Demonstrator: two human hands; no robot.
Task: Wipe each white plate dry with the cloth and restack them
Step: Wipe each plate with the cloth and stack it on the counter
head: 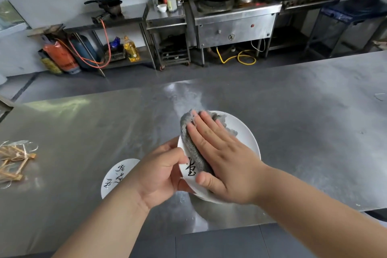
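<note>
A white plate (pixel 245 134) with black brush writing is held tilted above the steel table. My left hand (pixel 161 172) grips its near left rim, thumb on the face. My right hand (pixel 222 153) lies flat with straight fingers on a grey cloth (pixel 189 142), pressing it against the plate's face. A second white plate (pixel 117 174) with black writing lies flat on the table to the left, partly hidden behind my left forearm.
The steel table (pixel 303 121) stretches wide to the right and left. A bundle of straw-like strips and thin loops (pixel 14 159) lies at its left edge. Beyond the table are a floor aisle, stoves, gas cylinders and shelves.
</note>
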